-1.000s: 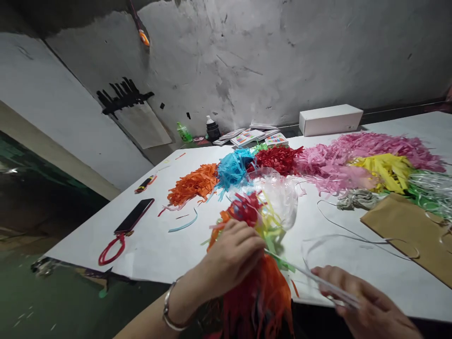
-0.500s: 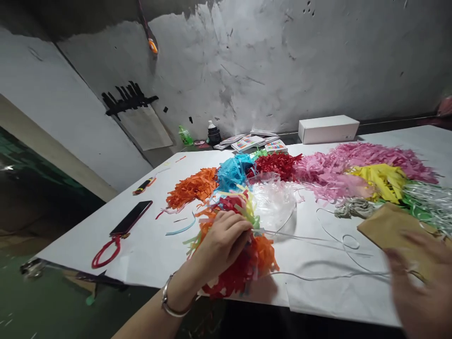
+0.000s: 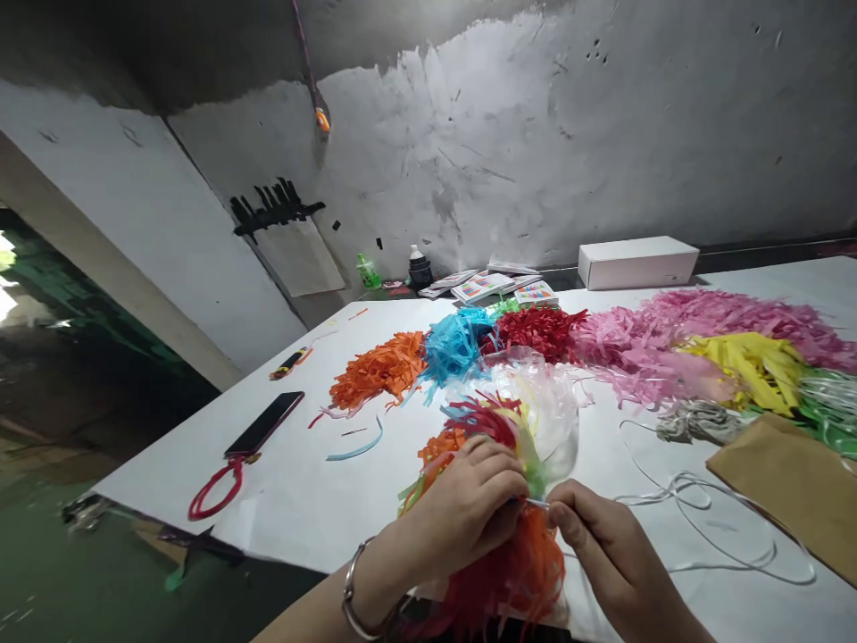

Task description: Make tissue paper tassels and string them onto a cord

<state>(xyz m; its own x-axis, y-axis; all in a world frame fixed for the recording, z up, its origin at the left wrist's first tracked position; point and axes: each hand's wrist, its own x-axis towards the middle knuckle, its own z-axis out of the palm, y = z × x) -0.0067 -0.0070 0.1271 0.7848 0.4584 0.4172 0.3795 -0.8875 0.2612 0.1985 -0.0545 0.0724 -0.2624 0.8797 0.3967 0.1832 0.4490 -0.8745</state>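
Observation:
My left hand (image 3: 478, 496), with a bangle at the wrist, is closed round the middle of a multicoloured bunch of paper strips (image 3: 536, 554). Red and orange strips hang below the fist; red, yellow and blue ones stick out above. Close beside it, my right hand (image 3: 595, 536) pinches a white cord (image 3: 537, 503) that runs taut from the bunch. Loose loops of the same cord lie on the table to the right. Behind the bunch is a clear plastic bag (image 3: 549, 402). My left palm hides where the cord meets the strips.
Across the white table (image 3: 287, 500) lie heaps of orange (image 3: 378, 368), blue (image 3: 455, 344), red (image 3: 539, 330) and pink paper strips (image 3: 729, 326), with yellow paper (image 3: 750, 362). A phone (image 3: 264, 424), a cutter (image 3: 290, 363), brown paper (image 3: 790, 487) and a white box (image 3: 636, 263) are there too.
My right hand has come in from the far right to beside my left hand and now pinches the cord. The bunch sits lower in view; the cord's loops have shifted.

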